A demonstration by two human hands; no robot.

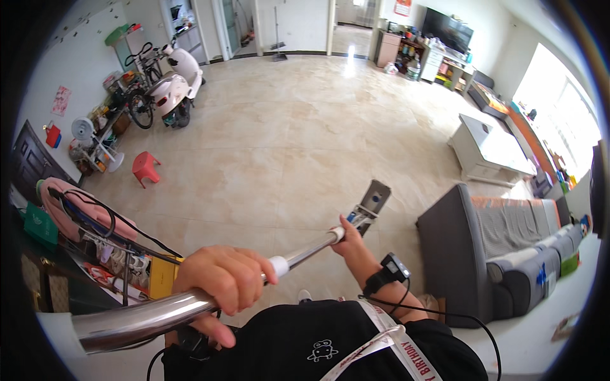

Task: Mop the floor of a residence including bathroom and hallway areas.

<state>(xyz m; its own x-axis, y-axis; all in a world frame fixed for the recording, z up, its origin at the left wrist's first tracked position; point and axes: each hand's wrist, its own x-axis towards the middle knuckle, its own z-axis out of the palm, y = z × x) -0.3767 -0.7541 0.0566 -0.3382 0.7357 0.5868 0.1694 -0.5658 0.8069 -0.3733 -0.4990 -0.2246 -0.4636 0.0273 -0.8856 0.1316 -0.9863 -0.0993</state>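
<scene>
A shiny metal pole [147,316] with white plastic collars runs from the lower left up to the centre right. My left hand [221,281] is wrapped around its thick part. My right hand [347,235] grips the thinner far part, just below a flat, hinged mop head [374,200] with a white frame and blue parts. The mop head is tilted, and whether it touches the floor I cannot tell. A small camera [395,267] is strapped to my right wrist.
A grey sofa [450,257] stands at the right, beyond it a low white table [488,152]. At the left are a red stool [146,169], a scooter [176,90], a fan [83,128] and a rack with pink cloth [86,209].
</scene>
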